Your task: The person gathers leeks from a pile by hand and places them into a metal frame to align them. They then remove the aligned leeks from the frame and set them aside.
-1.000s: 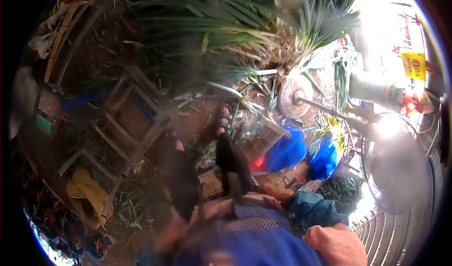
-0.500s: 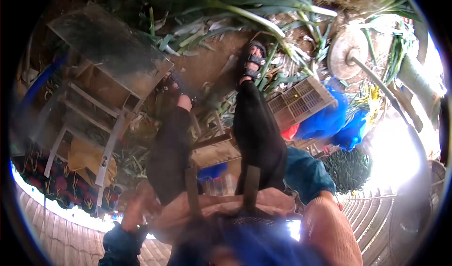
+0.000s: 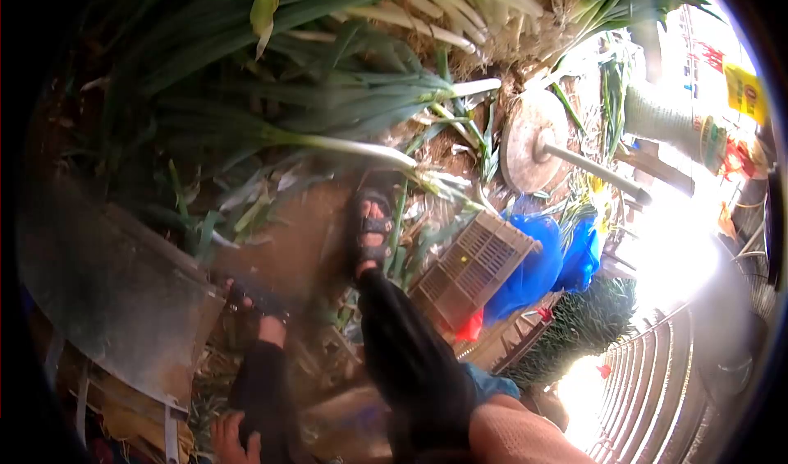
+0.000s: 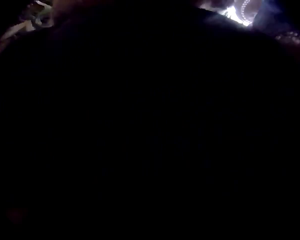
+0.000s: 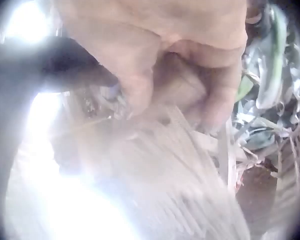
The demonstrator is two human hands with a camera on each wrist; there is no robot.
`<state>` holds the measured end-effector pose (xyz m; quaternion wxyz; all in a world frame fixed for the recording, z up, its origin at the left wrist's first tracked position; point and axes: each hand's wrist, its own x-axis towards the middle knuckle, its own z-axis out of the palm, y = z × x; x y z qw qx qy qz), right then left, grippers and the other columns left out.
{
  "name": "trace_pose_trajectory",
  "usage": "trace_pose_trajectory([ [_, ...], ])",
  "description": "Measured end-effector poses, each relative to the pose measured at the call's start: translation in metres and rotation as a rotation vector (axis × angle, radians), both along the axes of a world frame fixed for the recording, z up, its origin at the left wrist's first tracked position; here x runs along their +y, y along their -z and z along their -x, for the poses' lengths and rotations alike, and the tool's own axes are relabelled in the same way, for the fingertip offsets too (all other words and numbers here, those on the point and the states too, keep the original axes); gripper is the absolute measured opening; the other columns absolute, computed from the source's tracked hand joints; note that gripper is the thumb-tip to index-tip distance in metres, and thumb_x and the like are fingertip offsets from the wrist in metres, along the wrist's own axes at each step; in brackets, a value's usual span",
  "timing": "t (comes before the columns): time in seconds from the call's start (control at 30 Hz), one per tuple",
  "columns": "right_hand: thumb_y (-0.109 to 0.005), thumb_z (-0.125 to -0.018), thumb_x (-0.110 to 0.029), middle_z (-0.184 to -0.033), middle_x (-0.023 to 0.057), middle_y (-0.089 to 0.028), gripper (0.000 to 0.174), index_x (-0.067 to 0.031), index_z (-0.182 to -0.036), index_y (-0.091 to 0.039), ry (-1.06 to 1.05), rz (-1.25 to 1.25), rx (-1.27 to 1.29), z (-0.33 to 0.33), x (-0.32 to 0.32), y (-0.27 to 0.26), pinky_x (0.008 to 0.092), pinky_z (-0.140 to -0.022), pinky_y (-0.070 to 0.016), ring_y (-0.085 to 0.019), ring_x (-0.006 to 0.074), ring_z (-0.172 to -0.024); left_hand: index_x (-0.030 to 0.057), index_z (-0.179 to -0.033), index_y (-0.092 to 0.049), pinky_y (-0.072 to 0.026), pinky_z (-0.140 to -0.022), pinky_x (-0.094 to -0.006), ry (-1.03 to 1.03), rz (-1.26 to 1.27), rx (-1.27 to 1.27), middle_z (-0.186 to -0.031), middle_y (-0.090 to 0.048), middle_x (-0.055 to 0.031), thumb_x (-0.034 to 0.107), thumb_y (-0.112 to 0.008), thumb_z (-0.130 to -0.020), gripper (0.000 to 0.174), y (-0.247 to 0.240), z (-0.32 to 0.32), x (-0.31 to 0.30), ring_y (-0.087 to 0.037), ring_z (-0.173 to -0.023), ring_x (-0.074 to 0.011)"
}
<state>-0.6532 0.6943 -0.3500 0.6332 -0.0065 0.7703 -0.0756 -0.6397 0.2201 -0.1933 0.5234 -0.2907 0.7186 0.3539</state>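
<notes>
In the head view my left hand (image 3: 234, 441) is at the bottom edge beside the left trouser leg (image 3: 264, 394), fingers loosely bent, with nothing seen in them. The left wrist view is almost wholly dark. My right hand is hidden in the head view, where a peach sleeve cover (image 3: 521, 433) and teal cuff (image 3: 492, 384) lie behind the right leg (image 3: 406, 337). Seen from the right wrist, the right hand (image 5: 165, 45) reaches down, thumb and fingers curled over the edge of a pale, streaked board (image 5: 175, 170); glare hides much of it.
Leeks (image 3: 369, 148) lie across the floor ahead. A round stand base (image 3: 533, 140) with a pole, a beige plastic crate (image 3: 476, 267) and blue bags (image 3: 533, 254) stand to the right. A metal-topped table (image 3: 115, 291) is at the left; a large fan (image 3: 698, 365) is at the right.
The head view has swung, and the metal-topped table now shows larger at lower left. My left hand appears lower, beside the left leg; my right hand has passed behind the right leg.
</notes>
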Motion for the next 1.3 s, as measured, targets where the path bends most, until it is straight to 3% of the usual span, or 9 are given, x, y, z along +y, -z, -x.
trace_pose_trajectory([
  [0.27,-0.051,-0.082,-0.018,-0.088,0.0169,-0.060,0.022,-0.0030,-0.098,-0.055,-0.068,0.056,0.070,0.074,0.030,0.061,0.0432,-0.066,-0.0448,-0.054,0.0350,-0.074,0.0091,-0.124,-0.051,-0.0322,-0.101,-0.0469,-0.129,0.104,0.010,-0.121,-0.053,-0.0172,0.025,-0.062,-0.082,0.045,0.010,0.007,-0.004,-0.047,-0.114,-0.0355],
  [0.4,-0.049,-0.081,-0.014,-0.081,0.0169,-0.056,0.016,-0.0034,-0.092,-0.055,-0.248,0.049,0.513,0.284,0.018,0.137,0.0452,-0.065,-0.0434,-0.054,0.0353,-0.073,0.0095,-0.123,-0.051,-0.0320,-0.102,-0.0444,-0.202,0.082,0.004,-0.123,-0.053,-0.0164,0.029,-0.057,-0.085,0.043,0.014,0.024,-0.009,-0.046,-0.117,-0.0342],
  [0.5,-0.058,-0.081,-0.012,-0.113,0.0241,-0.051,0.045,-0.0028,-0.124,-0.045,-0.677,0.397,1.441,0.418,-0.017,0.179,0.0444,-0.076,-0.0440,-0.051,0.0370,-0.094,0.0093,-0.123,-0.051,-0.0317,-0.103,-0.0424,-0.218,0.112,-0.125,-0.124,-0.052,-0.0157,0.032,-0.053,-0.087,0.043,0.010,0.039,-0.013,-0.045,-0.118,-0.0327],
  [0.57,-0.060,-0.082,-0.023,-0.127,0.0202,-0.044,0.048,-0.0054,-0.124,-0.045,-0.579,-0.078,1.171,0.478,-0.063,0.175,0.0472,-0.083,-0.0434,-0.047,0.0368,-0.109,0.0090,-0.124,-0.050,-0.0334,-0.102,-0.0416,-0.199,0.133,-0.036,-0.124,-0.053,-0.0156,0.033,-0.052,-0.088,0.043,0.018,0.018,-0.017,-0.047,-0.117,-0.0325],
  [0.77,-0.064,-0.068,-0.017,-0.119,0.0079,-0.047,0.041,-0.0156,-0.109,-0.056,-0.759,-0.154,1.219,0.543,-0.064,0.254,0.0515,-0.077,-0.0464,-0.046,0.0358,-0.108,0.0116,-0.125,-0.050,-0.0401,-0.094,-0.0402,0.055,0.373,-0.031,-0.118,-0.056,-0.0154,0.032,-0.051,-0.089,0.042,0.040,-0.005,-0.022,-0.053,-0.108,-0.0325],
  [0.87,-0.074,-0.059,-0.030,-0.110,0.0043,-0.050,0.041,-0.0137,-0.095,-0.064,-0.731,-0.075,1.173,0.530,-0.084,0.221,0.0462,-0.080,-0.0418,-0.043,0.0295,-0.107,0.0135,-0.123,-0.052,-0.0420,-0.091,-0.0394,-0.099,0.434,-0.283,-0.111,-0.060,-0.0151,0.030,-0.052,-0.088,0.038,0.034,0.005,-0.016,-0.056,-0.104,-0.0315],
  [0.97,-0.075,-0.056,-0.035,-0.096,0.0078,-0.055,0.035,-0.0121,-0.082,-0.068,-0.848,0.143,1.132,0.491,-0.100,0.124,0.0431,-0.079,-0.0397,-0.051,0.0289,-0.095,0.0159,-0.119,-0.056,-0.0423,-0.088,-0.0397,-0.327,0.520,0.451,-0.103,-0.062,-0.0143,0.033,-0.049,-0.089,0.035,0.015,0.001,0.014,-0.057,-0.101,-0.0301],
  [1.03,-0.071,-0.063,-0.039,-0.077,0.0117,-0.063,0.036,-0.0072,-0.079,-0.066,-0.673,0.089,0.920,0.452,-0.116,0.051,0.0437,-0.064,-0.0466,-0.061,0.0310,-0.069,0.0141,-0.118,-0.056,-0.0431,-0.088,-0.0388,-0.189,0.576,0.475,-0.109,-0.060,-0.0140,0.034,-0.049,-0.090,0.036,-0.020,0.010,0.028,-0.056,-0.103,-0.0284],
  [1.3,-0.066,-0.071,-0.028,-0.072,0.0139,-0.062,0.028,-0.0053,-0.086,-0.058,-0.626,0.373,1.344,0.329,-0.056,-0.130,0.0450,-0.063,-0.0476,-0.062,0.0326,-0.068,-0.0016,-0.091,-0.057,-0.0434,-0.079,-0.0376,-0.370,0.683,1.068,-0.090,-0.056,-0.0161,0.001,-0.061,-0.074,0.018,0.015,-0.057,0.070,-0.054,-0.085,-0.0305],
])
